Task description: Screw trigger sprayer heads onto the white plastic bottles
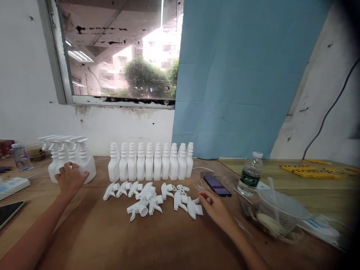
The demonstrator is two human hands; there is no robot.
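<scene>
Head view: left hand (70, 178) rests on the front bottle of a group of assembled spray bottles (73, 157) at the surface's left, fingers curled loosely against it, touching w/o a firm grip as far as I can tell. Right hand (215, 208) lies low on the surface (157, 240), fingers spread and holding nothing, tips just beside the loose pile of trigger heads (153, 198). Behind the pile stands a row of capless bottles (152, 162), upright, touching each other. Phone (217, 186) and water bottle (249, 174) sit to the right.

Step in hand, prob.: between units, one done bottle parked at left. Next move calls for pinching one trigger head out of the pile w/o dragging its neighbours, then taking a capless bottle.
</scene>
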